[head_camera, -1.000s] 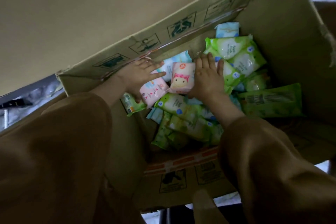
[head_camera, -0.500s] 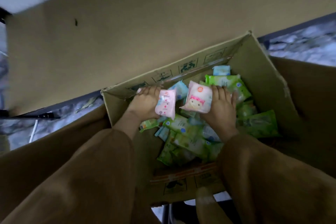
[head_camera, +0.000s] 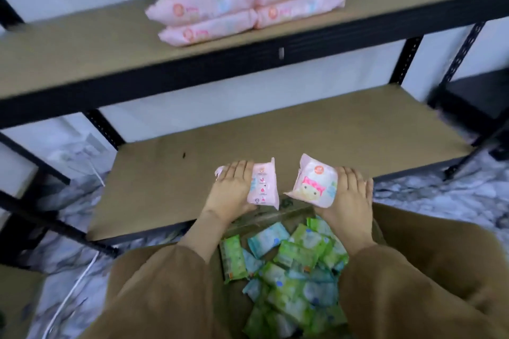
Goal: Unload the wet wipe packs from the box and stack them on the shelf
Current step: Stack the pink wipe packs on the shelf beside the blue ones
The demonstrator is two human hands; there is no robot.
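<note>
The left hand (head_camera: 230, 191) grips a small pink soft-plastic wipe pack (head_camera: 263, 184) and the right hand (head_camera: 347, 195) a pink cartoon-face wipe pack (head_camera: 314, 183); both hover over the near edge of the lower brown shelf board (head_camera: 303, 129), probably for placing. Green and blue packs (head_camera: 292, 264) remain in the cardboard box (head_camera: 275, 215) below; larger pink packs (head_camera: 242, 5) sit stacked on the upper shelf.

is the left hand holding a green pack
No, the left hand grips a pink pack; the green packs lie in the box.
</note>
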